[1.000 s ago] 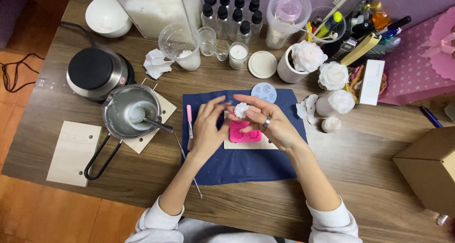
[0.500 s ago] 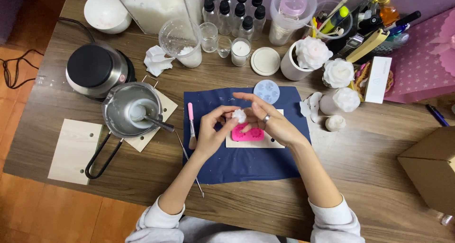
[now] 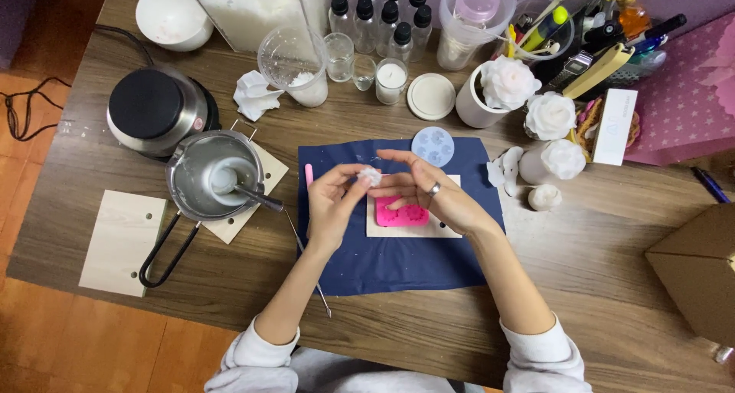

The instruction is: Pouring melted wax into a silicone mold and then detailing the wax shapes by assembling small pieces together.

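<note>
Two hands meet over the blue cloth (image 3: 398,259): the left hand (image 3: 331,209) pinches a small white wax flower (image 3: 370,177) and the right hand (image 3: 429,198) touches it with open fingers, above the pink mould (image 3: 400,211). It looks light and brittle, so better to hold it softly at the edges. Farther on the wooden table (image 3: 597,255) stand a pot (image 3: 208,175), bottles (image 3: 375,18) and finished white roses (image 3: 550,116).

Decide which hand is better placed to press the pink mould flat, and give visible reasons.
Right, probably. The right hand lies directly over the pink mould, while the left hand sits beside it, pinching the small white piece.
</note>
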